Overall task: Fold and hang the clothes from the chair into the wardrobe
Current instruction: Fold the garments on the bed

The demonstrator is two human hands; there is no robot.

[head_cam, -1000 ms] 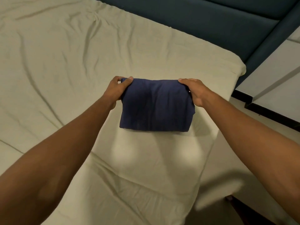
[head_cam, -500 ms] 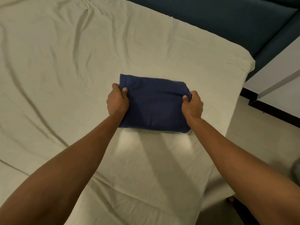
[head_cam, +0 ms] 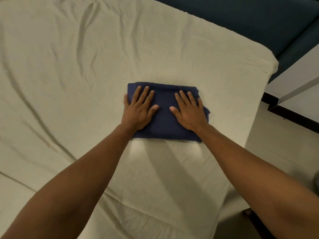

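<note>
While both hands (head_cam: 164, 109) press flat with fingers straight, folded navy garment (head_cam: 164, 125) on bed (head_cam: 69, 66), long axis left-right

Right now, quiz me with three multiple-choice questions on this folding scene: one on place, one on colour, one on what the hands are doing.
1. Where does the folded garment lie?
A. on the bed sheet
B. on the floor
C. on a chair

2. What colour is the garment?
A. red
B. navy blue
C. white

3. What are the left hand and right hand doing?
A. lifting it by its corners
B. hanging idle
C. pressing flat on it

Answers:
1. A, pale sheet surrounds it.
2. B, the cloth is dark blue.
3. C, both palms lie on it, fingers straight and spread.
</note>
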